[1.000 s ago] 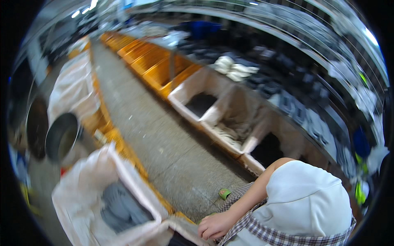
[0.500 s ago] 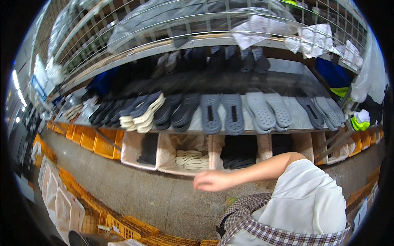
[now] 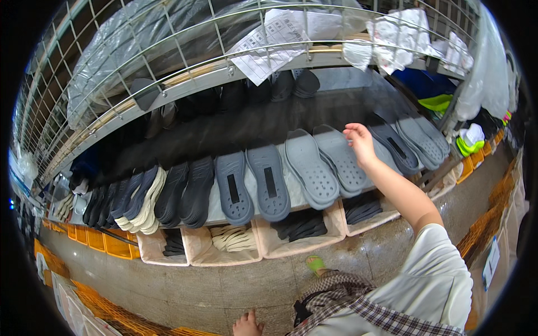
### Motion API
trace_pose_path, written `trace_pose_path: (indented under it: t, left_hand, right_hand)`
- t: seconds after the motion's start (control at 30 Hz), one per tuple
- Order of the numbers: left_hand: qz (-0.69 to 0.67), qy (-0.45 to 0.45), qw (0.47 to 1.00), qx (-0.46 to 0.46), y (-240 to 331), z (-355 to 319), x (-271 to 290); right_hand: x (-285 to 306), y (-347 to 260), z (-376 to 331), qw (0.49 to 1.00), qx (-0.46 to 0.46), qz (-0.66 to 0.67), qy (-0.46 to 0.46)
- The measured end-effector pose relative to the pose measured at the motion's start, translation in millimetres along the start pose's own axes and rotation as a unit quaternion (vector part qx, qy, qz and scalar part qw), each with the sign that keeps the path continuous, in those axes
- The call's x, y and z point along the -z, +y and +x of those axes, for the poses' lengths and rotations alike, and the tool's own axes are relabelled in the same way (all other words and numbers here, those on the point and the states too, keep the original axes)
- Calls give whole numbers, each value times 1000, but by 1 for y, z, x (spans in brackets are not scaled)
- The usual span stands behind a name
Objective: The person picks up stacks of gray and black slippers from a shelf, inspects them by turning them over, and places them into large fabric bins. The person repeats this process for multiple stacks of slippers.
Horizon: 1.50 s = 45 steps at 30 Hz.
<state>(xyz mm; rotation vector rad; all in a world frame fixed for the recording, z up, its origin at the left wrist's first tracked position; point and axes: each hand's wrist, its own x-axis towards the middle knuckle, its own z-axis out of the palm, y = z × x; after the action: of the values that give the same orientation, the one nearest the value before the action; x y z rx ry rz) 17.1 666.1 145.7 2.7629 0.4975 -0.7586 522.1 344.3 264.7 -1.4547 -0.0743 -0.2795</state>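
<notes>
While we are holding the right hand over the worktop, its fingers are standing half-curled with the thumb apart, and nothing is showing between them. We are locating the right light grey sole stack immediately beside these fingers: it is extending to their left and toward our body, with the fingers positioned at the right edge of its far end (whether they are touching it, we cannot tell from this view). Its long axis is running from the back of the worktop to the front edge, slanting rightward as it is coming nearer to us; its holes are facing up at the near end.

On its left, the left light grey sole stack is lying almost parallel. On the right of the hand, we are noting a dark slotted sole, also pointing its near end toward the front edge. Of our two hands, the right is clearly the nearer to all three. We are carrying the left hand well apart from them, low at the bottom of the view; its fingers are loosely spread, with nothing visible in them. Below the worktop, lined crates are holding further soles.
</notes>
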Motion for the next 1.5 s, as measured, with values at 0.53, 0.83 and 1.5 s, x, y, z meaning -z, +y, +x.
trace_pose_path:
  t: [0.53,0.83,1.5]
  left_hand:
    - [-138,-121,974,132,105,62,52]
    - [-118,-26,987,103,102,64,38]
    - [-629,153,715,-264,91,37,115]
  right_hand:
    - [-70,254,409,924,-176,338,-15]
    - [-24,226,419,946,-186,264,26]
    - [40,-95,-168,899,-355,212,-143]
